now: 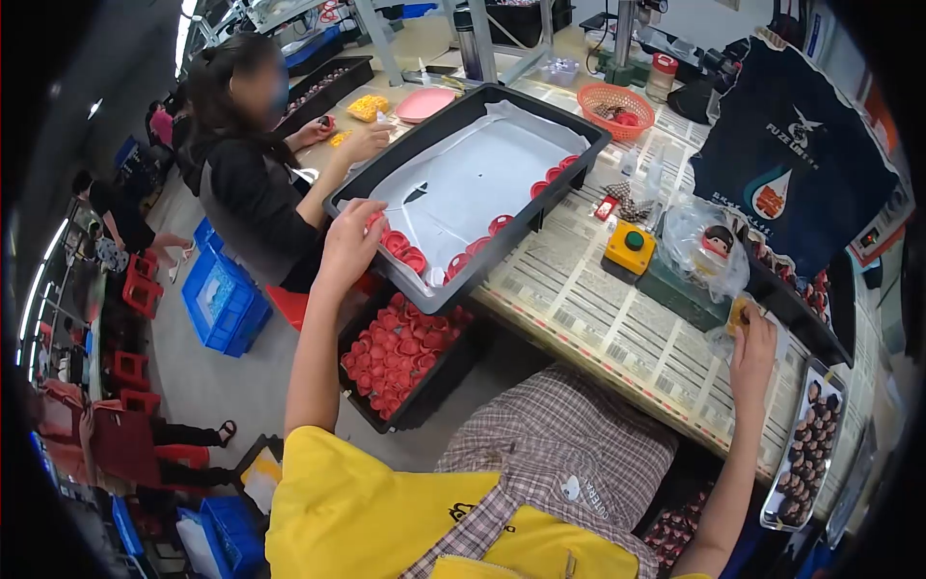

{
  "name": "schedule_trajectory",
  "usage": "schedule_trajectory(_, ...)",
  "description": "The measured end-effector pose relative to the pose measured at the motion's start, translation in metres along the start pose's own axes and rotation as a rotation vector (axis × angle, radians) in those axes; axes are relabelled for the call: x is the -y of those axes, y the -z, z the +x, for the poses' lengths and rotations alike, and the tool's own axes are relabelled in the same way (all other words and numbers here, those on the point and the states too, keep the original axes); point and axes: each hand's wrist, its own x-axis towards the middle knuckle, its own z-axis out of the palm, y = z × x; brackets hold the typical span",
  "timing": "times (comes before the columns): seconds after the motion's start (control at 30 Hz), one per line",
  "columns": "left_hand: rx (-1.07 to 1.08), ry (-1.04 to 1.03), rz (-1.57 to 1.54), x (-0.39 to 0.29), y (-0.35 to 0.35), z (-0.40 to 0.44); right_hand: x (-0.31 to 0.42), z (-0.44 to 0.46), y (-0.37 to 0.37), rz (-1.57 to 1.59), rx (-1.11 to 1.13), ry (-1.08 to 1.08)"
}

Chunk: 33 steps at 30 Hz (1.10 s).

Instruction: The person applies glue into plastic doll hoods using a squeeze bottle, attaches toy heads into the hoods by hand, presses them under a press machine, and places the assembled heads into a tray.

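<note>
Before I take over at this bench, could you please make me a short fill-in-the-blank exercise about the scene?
1. The left hand is at the edge of a large tray whose frame is coloured ____.
2. The yellow box on the table has a round button coloured ____.
3. The pieces heaped in the bin below the large tray are coloured ____.
4. The right hand is nearer to the metal tray than the ____ hand is.

Missing words: black; green; red; left.

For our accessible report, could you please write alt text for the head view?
At a patterned worktable, the wearer's left hand is at the edge of a black rectangular tray of round red pieces, the right hand at a small yellowish object.
</note>
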Motion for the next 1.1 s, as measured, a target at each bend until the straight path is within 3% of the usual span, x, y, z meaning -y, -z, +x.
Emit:
schedule_trajectory(0.13,0.266,-0.01,0.165,0.024,-0.013,0.021,0.004,-0.004,-0.013,-0.034,-0.09,-0.05)
schedule_trajectory(0.23,0.522,0.098,0.174,0.018,-0.008,0.035,0.0,-0.003,-0.02,-0.031,-0.103,-0.065)
schedule_trajectory(0.33,0.544,0.113,0.158,0.008,-0.012,0.047,-0.005,-0.002,-0.02,-0.004,-0.074,-0.108)
schedule_trajectory(0.53,0.593,-0.186,0.117,-0.021,-0.054,0.073,0.014,-0.023,0.02,0.016,-0.107,-0.113)
schedule_trajectory(0.77,0.699,-0.373,0.053,-0.049,-0.115,0.101,-0.019,-0.079,0.059,0.171,-0.092,-0.389)
schedule_trajectory(0.87,0.66,-0.378,0.091,-0.045,-0.119,0.102,-0.025,-0.097,0.053,0.049,-0.094,-0.437)
schedule_trajectory(0.93,0.645,-0.196,-0.022,-0.034,-0.122,0.102,-0.026,-0.106,0.046,-0.013,-0.109,-0.453)
schedule_trajectory(1.0,0.662,-0.172,-0.088,-0.023,-0.122,0.103,-0.027,-0.11,0.038,-0.053,-0.142,-0.454)
schedule_trajectory(1.1,0.683,-0.279,-0.109,0.002,-0.133,0.107,-0.024,-0.111,0.03,-0.071,-0.098,-0.473)
